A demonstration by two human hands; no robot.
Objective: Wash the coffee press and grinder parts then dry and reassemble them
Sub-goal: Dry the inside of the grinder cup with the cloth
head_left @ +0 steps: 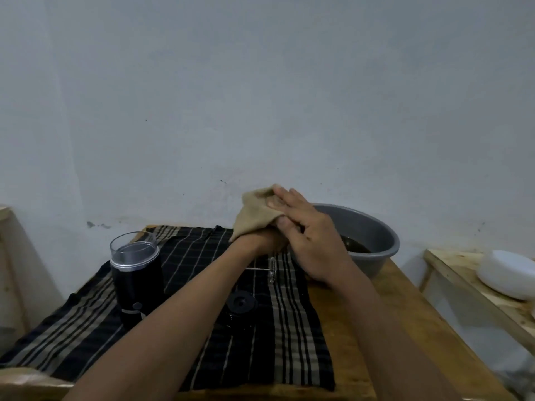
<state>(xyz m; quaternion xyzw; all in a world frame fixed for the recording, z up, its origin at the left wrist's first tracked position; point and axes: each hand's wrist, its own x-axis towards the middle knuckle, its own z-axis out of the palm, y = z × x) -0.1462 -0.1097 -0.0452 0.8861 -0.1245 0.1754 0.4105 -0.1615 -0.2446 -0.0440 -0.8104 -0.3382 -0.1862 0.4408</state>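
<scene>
A tan cloth (254, 215) is pressed under the straight fingers of the right hand (312, 241). The left hand (270, 240) is mostly hidden beneath, its grip unreadable. The grinder (136, 279) is stood at left on striped fabric (289, 328).

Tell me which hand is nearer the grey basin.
Right. The right hand overlaps the basin at its left rim in this view, fingers on the tan cloth. The left hand, mostly hidden under that cloth, is farther left, above the striped cloth.
</scene>
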